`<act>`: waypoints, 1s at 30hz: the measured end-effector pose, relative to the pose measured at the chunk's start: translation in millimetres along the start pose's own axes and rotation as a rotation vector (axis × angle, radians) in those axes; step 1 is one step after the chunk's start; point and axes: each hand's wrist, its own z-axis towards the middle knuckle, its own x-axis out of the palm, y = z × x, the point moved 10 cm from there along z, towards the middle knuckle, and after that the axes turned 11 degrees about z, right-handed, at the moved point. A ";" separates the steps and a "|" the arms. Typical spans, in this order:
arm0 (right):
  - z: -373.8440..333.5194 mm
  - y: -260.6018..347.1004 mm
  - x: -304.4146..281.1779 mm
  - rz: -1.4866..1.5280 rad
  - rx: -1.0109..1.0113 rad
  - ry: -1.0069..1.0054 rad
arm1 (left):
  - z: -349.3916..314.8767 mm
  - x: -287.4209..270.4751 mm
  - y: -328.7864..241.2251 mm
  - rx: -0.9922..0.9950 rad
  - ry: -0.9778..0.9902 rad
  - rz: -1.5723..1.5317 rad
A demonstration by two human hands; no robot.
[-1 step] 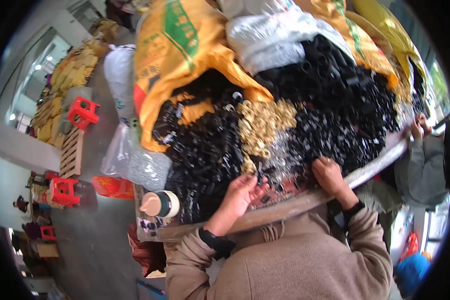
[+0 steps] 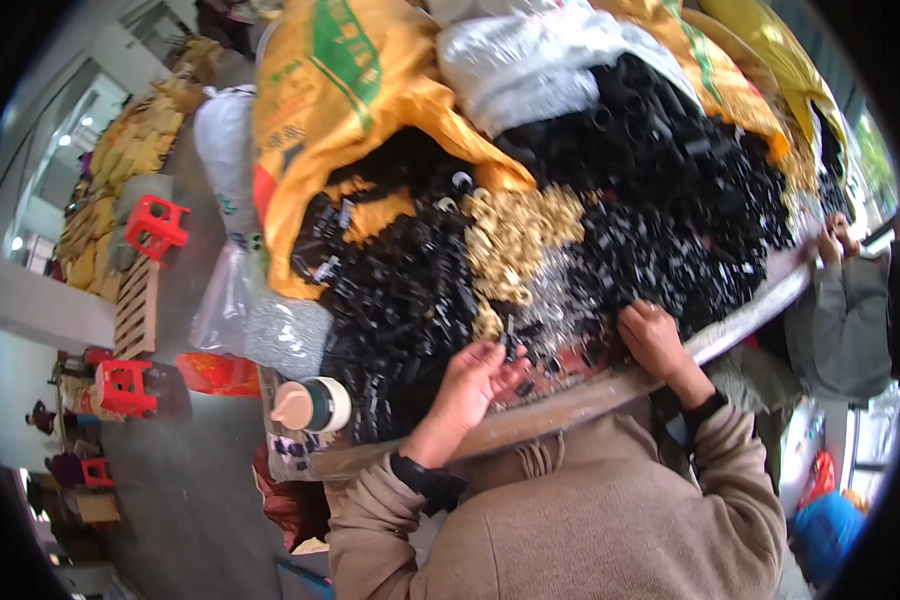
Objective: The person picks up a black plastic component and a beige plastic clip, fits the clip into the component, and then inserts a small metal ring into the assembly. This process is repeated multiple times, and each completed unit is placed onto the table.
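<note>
My left hand (image 2: 472,385) is over the table's near edge. Its thumb and forefinger hold a small black piece (image 2: 511,347), with the other fingers loosely curled. To its right, my right hand (image 2: 654,338) has its fingers curled down at the near edge of a heap of small black plastic parts (image 2: 670,260); whatever is in them is hidden. Beyond and between both hands lie gold-coloured ring-like pieces (image 2: 515,240) and small clear pieces (image 2: 550,305). Left of my left hand is another heap of black parts (image 2: 410,310).
An orange woven sack (image 2: 300,120) and a white plastic bag (image 2: 520,85) lie open behind the heaps. A round tub (image 2: 332,404) sits at the table's left corner. The plastic-covered rim (image 2: 550,412) runs before me. Another person's hands (image 2: 838,240) are at the far right. Red stools (image 2: 125,388) stand left.
The whole view has shifted slightly, so the scene sits a little further left and higher. Both hands keep nearly the same pose and place over the table.
</note>
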 end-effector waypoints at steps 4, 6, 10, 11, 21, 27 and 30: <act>8.7 16.0 7.2 0.117 -0.048 0.089 | 1.9 -3.2 1.8 -0.011 0.003 0.006; 4.0 27.1 12.2 0.155 -0.132 0.086 | 2.8 -3.7 0.9 0.017 0.013 0.047; 1.5 45.7 23.3 0.090 -0.190 0.120 | -6.4 -1.7 10.1 0.027 0.053 0.068; -0.5 48.3 24.7 0.074 -0.183 0.133 | -10.1 -2.7 10.0 0.036 0.063 0.069; 2.9 62.4 50.8 -0.051 -0.117 0.181 | -31.3 0.4 29.8 0.057 0.097 0.054; 8.0 59.3 58.8 -0.077 -0.113 0.246 | -33.7 -0.7 25.3 0.151 0.176 0.053; 4.2 54.7 56.0 -0.142 -0.075 0.228 | -35.3 1.1 22.3 0.184 0.226 0.010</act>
